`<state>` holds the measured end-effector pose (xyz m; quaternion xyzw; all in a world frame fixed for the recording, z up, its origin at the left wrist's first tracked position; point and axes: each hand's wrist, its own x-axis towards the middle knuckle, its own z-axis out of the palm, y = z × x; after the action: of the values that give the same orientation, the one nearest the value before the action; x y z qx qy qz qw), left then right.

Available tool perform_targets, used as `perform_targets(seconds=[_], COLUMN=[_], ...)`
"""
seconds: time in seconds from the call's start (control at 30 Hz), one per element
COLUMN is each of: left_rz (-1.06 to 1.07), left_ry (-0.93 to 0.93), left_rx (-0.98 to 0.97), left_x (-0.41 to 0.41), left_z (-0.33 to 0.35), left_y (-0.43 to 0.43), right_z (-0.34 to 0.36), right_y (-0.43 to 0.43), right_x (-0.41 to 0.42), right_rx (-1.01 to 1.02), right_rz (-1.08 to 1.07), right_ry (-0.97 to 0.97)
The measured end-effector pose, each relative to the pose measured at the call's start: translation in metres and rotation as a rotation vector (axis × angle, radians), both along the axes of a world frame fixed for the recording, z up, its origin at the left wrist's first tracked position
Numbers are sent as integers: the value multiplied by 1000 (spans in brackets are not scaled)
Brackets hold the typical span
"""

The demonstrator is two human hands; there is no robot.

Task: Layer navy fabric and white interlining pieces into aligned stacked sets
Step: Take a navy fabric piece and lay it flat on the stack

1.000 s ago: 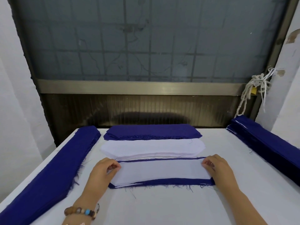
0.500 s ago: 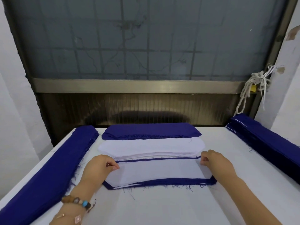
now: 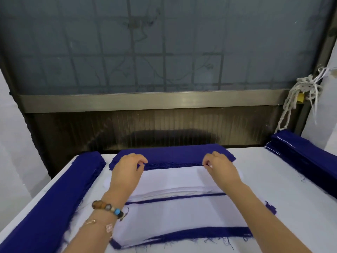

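Observation:
A layered set (image 3: 175, 216) lies nearest me on the white table, white interlining on top with a navy edge showing along its front. Behind it sits a pile of white interlining pieces (image 3: 173, 179), and behind that a pile of navy fabric pieces (image 3: 173, 153). Both arms reach over the set and the white pile. My left hand (image 3: 127, 170) and my right hand (image 3: 220, 167) have curled fingers that pinch the frayed front edge of the navy pile, left and right of its middle. The hands hide parts of both piles.
A long navy stack (image 3: 45, 207) runs along the table's left edge, and another navy stack (image 3: 306, 161) along the right. The table (image 3: 291, 225) ends at a metal window ledge (image 3: 145, 101). A knotted white rope (image 3: 300, 95) hangs at the right.
Both hands left the ends of the layered set and moved away from me, over the white pile, to the front edge of the navy pile. The camera tilted closer.

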<state>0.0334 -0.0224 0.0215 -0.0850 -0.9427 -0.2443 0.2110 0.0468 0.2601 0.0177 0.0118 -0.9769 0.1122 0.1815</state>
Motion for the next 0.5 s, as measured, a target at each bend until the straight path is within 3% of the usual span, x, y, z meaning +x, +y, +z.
perform_targets(seconds=[0.2,0.33,0.5], left_rz=[-47,21,143], left_ry=[-82,-119,-136], left_rx=[-104,-197,-350], left_x=[-50,-72,-94], left_z=[-22,-22,-13], left_y=[37,58,74], right_z=[-24,-21,-25], right_y=[-31,-44,-54], right_x=[-54,-88,-110], right_rx=[-3,-44,44], right_rz=[128,71,9], right_ry=[23,-29,-37])
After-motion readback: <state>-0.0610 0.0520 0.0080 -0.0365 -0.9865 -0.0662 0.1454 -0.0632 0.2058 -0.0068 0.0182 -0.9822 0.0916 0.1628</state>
